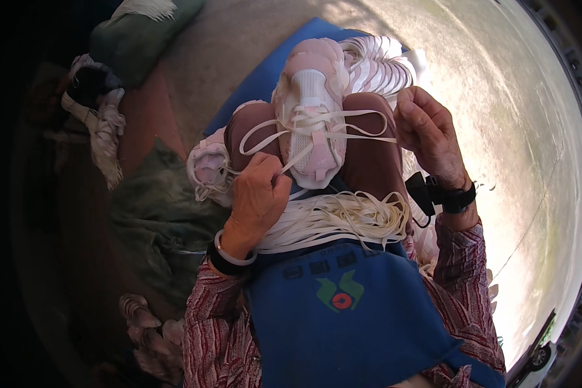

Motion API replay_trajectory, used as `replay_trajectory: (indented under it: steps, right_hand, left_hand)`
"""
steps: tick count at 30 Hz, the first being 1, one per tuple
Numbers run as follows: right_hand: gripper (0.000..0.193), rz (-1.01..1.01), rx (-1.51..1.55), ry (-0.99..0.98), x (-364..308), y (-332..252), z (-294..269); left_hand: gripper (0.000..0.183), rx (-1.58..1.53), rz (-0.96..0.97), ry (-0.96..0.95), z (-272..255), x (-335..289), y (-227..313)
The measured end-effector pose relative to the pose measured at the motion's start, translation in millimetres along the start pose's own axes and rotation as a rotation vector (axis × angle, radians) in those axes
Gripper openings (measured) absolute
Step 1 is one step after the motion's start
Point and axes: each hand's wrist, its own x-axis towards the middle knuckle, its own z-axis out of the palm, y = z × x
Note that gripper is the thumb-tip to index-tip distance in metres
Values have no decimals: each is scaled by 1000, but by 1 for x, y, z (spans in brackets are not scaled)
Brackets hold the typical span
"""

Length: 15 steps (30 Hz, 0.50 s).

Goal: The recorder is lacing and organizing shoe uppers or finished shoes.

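A pink and white sneaker [313,84] rests between my knees, its tongue end toward me. A cream shoelace [362,114] is tied over it in a bow with two loops and loose ends. My left hand [260,191] is closed on one lace end, left of the shoe's near end. On the right, my right hand [427,126] pinches the other lace end, fingertips together. Across my lap, on the blue apron [368,291], lies a bundle of loose cream laces [343,216]. A second pink sneaker [209,161] sits beside my left knee.
Beyond my knees, more white and pink shoe parts [381,64] are stacked on a blue sheet [265,68]. Dark green cloth [168,207] lies at left, with further shoes [103,116] past it. A green sack [142,42] stands at the far left.
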Motion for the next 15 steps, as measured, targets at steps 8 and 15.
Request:
replay_trajectory:
  steps: [8, 15]
  right_hand:
    - [10, -20, -10, 418, -16, 0, -107]
    - [8, 4, -100, 1097, -65, 40, -248]
  left_hand:
    - [11, -246, -152, -198, -59, -7, -33]
    - [16, 310, -407, 63, -146, -66, -128]
